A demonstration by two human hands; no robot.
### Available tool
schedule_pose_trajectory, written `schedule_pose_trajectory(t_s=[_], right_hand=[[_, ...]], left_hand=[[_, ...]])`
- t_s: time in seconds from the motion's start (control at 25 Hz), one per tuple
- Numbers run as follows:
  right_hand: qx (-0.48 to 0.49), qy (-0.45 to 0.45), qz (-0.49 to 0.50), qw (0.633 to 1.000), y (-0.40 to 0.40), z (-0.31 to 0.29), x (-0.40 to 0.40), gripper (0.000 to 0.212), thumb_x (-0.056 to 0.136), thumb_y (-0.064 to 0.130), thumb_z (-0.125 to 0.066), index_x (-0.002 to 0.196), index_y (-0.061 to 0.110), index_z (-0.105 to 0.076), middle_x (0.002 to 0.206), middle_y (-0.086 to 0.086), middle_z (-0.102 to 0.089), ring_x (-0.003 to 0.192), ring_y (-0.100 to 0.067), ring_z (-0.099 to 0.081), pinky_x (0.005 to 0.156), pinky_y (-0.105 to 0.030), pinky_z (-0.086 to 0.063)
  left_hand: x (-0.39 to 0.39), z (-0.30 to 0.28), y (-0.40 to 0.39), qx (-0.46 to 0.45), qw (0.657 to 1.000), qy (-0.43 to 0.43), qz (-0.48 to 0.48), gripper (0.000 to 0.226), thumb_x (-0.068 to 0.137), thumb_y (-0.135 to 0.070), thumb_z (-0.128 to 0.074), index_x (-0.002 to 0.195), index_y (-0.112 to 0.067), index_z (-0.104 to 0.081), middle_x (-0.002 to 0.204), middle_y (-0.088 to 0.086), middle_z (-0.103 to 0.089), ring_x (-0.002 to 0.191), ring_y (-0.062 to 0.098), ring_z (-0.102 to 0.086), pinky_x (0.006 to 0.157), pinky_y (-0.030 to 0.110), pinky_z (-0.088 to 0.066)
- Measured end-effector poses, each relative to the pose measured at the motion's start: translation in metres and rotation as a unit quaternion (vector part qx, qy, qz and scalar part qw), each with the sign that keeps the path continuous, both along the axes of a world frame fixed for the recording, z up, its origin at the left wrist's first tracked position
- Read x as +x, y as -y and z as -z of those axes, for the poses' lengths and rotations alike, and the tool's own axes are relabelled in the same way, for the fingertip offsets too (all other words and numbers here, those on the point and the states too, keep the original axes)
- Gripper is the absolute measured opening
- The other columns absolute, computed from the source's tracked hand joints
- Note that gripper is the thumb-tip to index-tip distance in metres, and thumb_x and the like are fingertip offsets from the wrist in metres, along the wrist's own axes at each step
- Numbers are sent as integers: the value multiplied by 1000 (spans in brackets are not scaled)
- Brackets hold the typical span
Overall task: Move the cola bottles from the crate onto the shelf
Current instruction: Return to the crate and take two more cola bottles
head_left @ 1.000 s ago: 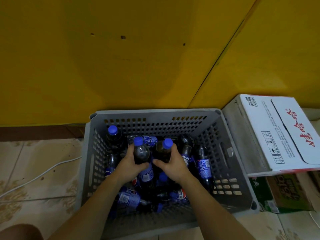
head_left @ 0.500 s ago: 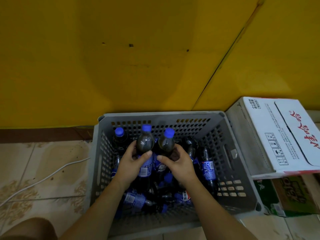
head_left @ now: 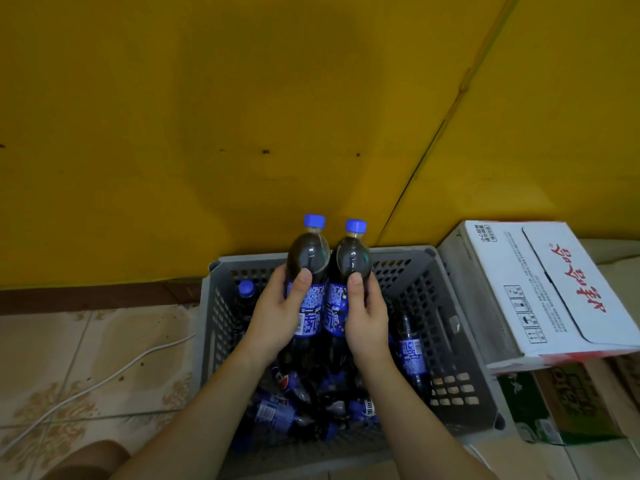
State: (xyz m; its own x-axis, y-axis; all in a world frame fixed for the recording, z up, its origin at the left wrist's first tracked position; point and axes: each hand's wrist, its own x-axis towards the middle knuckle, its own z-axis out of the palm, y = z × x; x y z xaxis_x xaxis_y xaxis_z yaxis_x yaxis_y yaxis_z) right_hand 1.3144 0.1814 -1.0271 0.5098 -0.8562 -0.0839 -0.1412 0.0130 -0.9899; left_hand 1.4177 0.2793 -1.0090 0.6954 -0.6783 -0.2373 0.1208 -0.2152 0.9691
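Two cola bottles (head_left: 320,292) upright, side by side, above grey crate (head_left: 460,341). Left hand (head_left: 277,317) wraps left bottle at label; right hand (head_left: 367,320) wraps right bottle likewise. Judged full, heavy, stiff-walled; film label possibly slippery, mid-body hold sound. More bottles lie in crate. Blue labels, print unreadable. White carton (head_left: 540,289) beside crate: red characters, not legible. Shelf not visible.
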Motion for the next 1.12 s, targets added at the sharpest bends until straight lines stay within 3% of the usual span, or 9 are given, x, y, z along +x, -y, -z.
schedule_pose_trajectory(t_s=[0.12, 0.24, 0.32, 0.4, 0.52, 0.64, 0.8, 0.92, 1.12], right_hand=[[-10, -4, 22, 1000, -4, -44, -6, 48, 98, 53, -43, 137, 28, -57, 120, 22, -67, 113, 10, -58, 89, -8, -46], [-19, -16, 25, 999, -10, -102, -13, 48, 99, 54, -40, 141, 33, -52, 119, 34, -63, 113, 16, -55, 86, -3, -42], [-27, -18, 28, 999, -12, -149, -14, 47, 102, 55, -39, 142, 34, -50, 117, 43, -59, 114, 16, -54, 88, -7, -42], [-34, -18, 29, 999, -12, -208, -16, 46, 102, 56, -39, 140, 35, -51, 115, 44, -59, 113, 15, -55, 89, -11, -44], [-36, -11, 19, 999, -16, -301, -17, 39, 99, 55, -39, 132, 39, -53, 111, 40, -61, 109, 19, -54, 86, -6, -42], [-34, 1, 12, 999, -19, -398, -21, 38, 100, 53, -38, 132, 36, -52, 117, 33, -60, 111, 22, -52, 88, -2, -39], [-40, -5, -6, 999, -32, -508, -29, 62, 101, 63, -33, 149, 26, -44, 140, 21, -56, 130, 10, -47, 109, -18, -37], [-45, 5, -9, 999, -45, -585, -37, 54, 101, 59, -33, 145, 30, -46, 132, 28, -57, 122, 16, -48, 102, -11, -38], [-65, 30, -7, 997, -63, -674, -39, 49, 100, 59, -34, 136, 32, -54, 122, 21, -65, 116, 4, -58, 101, -28, -46]], left_hand=[[-2, -41, 0, -2, 1000, 10, 13, 45, 90, -62, -44, 132, -44, -47, 128, -33, -55, 120, -19, -46, 100, 12, -36], [-8, -101, -2, -1, 1000, 19, 10, 49, 94, -59, -43, 136, -35, -49, 133, -26, -56, 123, -15, -47, 102, 15, -36], [-11, -150, -3, -2, 1000, 25, 3, 45, 94, -57, -42, 132, -35, -49, 127, -28, -56, 115, -22, -47, 93, 5, -36], [-14, -208, -5, -4, 999, 35, -2, 48, 93, -57, -41, 131, -30, -51, 125, -22, -59, 117, -14, -51, 89, 5, -37], [-17, -294, -9, -20, 999, 45, -17, 51, 93, -55, -41, 133, -25, -52, 127, -15, -61, 122, -1, -54, 89, 5, -40], [-20, -390, -16, -43, 997, 53, -27, 56, 94, -58, -42, 137, -24, -51, 133, -12, -61, 127, 4, -54, 103, 21, -42], [-29, -505, -32, -58, 998, 30, -21, 48, 93, -66, -45, 126, -32, -56, 120, -15, -68, 118, 10, -61, 102, 37, -48], [-35, -581, -44, -74, 997, 16, -2, 43, 91, -68, -50, 122, -39, -56, 121, -13, -70, 117, 11, -64, 103, 48, -49], [-37, -667, -65, -84, 990, 115, -10, 39, 95, -65, -47, 124, -41, -54, 121, -23, -67, 116, -1, -61, 104, 40, -49]])
